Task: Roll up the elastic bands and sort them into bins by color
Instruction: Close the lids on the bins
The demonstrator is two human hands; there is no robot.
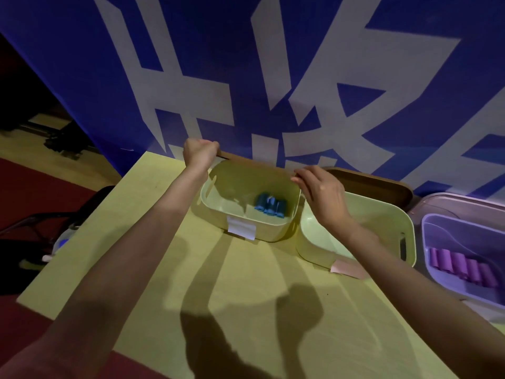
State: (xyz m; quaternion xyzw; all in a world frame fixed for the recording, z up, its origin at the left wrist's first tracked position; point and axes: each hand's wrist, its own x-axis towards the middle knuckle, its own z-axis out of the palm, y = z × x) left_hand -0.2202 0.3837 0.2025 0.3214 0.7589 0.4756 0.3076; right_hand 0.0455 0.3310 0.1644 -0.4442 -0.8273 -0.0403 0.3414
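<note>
Two hands hold a brown lid behind the left bin.

The left hand [200,152] grips the lid [257,163] at its left end with curled fingers; the right hand [321,193] pinches its right end. Blue rolls [270,205] lie in the left bin [247,228]. The middle bin [382,214] is next, then purple rolls [461,265] in the purple bin [448,222].

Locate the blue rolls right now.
In the head view, the blue rolls lie inside the left green bin, toward its right wall, left of the empty green bin.
</note>
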